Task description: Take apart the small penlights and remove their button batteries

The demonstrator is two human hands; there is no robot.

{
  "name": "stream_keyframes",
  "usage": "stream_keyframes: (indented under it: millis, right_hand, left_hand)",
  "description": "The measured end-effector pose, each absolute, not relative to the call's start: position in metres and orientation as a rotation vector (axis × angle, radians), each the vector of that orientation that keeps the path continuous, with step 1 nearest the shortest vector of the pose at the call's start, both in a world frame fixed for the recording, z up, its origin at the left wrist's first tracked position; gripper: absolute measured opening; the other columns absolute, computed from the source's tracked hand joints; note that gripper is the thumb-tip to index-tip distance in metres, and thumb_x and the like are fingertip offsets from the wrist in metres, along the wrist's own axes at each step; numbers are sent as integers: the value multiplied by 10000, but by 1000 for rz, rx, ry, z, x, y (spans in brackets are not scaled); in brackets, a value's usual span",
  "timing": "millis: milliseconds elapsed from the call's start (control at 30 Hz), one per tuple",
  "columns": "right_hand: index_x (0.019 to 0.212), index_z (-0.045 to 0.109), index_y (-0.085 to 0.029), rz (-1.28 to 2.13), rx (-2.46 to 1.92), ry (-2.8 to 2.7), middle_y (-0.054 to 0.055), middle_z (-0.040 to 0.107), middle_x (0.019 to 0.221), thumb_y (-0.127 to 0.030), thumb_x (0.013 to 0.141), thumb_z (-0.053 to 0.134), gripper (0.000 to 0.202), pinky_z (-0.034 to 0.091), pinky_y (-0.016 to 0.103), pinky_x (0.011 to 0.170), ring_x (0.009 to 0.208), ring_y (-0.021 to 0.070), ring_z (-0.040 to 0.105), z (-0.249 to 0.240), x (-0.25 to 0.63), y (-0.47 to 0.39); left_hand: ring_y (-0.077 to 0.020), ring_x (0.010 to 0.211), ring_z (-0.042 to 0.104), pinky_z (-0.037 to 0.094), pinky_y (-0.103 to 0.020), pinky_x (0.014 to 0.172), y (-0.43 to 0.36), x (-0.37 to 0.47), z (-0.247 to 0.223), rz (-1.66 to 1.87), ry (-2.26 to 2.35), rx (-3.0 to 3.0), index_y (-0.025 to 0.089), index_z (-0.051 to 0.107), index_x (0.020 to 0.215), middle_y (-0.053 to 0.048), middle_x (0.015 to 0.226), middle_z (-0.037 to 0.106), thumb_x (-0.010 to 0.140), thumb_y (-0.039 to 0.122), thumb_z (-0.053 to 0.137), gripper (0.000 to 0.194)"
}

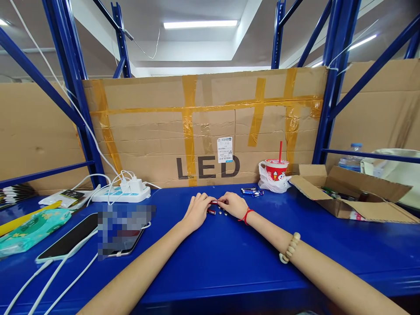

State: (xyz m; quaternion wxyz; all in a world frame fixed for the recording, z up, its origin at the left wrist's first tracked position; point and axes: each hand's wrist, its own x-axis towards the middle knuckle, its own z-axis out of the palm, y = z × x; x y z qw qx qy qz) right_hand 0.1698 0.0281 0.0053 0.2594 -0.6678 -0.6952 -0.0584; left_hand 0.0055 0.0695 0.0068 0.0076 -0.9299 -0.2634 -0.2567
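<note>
My left hand [197, 211] and my right hand [233, 204] meet over the middle of the table. Between their fingertips is a small dark red tube [214, 202], pinched from both sides and partly covered by the fingers. Just below it on the table lies another short dark red tube piece [211, 212]. Beside that piece are several tiny round silver pieces that look like button cells [220, 213], close under my right fingers. Farther back, right of my hands, several small shiny blue tubes [252, 191] lie together.
A red cup with a straw [276, 171] sits in a plastic bag at the back. An open cardboard box [356, 205] is at the right. On the left are a power strip [108, 194], phones [70, 238] with white cables, and a green packet [36, 229]. Cardboard [151, 131] lines the back.
</note>
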Motion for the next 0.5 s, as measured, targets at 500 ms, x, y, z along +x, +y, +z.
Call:
stream_keyframes:
  millis: [500]
  right_hand:
    - [796,648,-210,0,-1421,-1922,16,580,737,-377,844,348,347,392,228,655,709,113,518,4,164,30]
  left_hand:
    - [-161,831,401,311,-300,721,67,6,8,-790,-820,-2832,238,560,936,-25,897,501,830,85,294,325]
